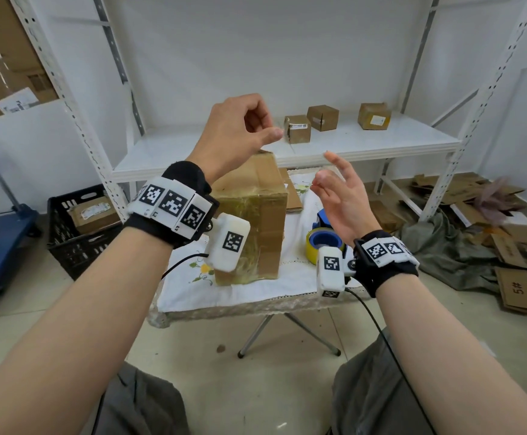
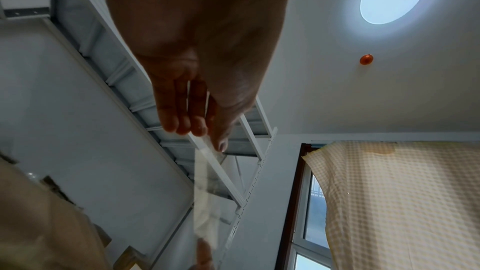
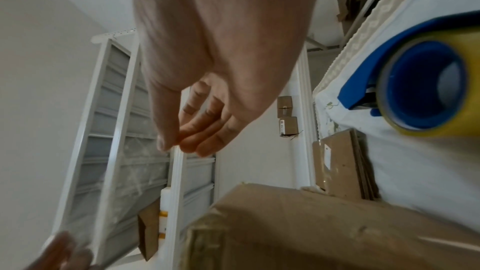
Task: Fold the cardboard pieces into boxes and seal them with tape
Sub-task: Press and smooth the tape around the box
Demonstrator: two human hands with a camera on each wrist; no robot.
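Stretching a clear tape strip (image 2: pixel 206 182) between both hands, left hand (image 1: pixel 237 133) and right hand (image 1: pixel 339 193) pinching its ends; next, I reckon, pressing it onto the box (image 1: pixel 252 221).

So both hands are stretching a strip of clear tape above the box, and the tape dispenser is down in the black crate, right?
Not quite: the tape dispenser lies on the table, right of the box, as the head view shows. The left hand and right hand do pinch the strip of clear tape above the box.
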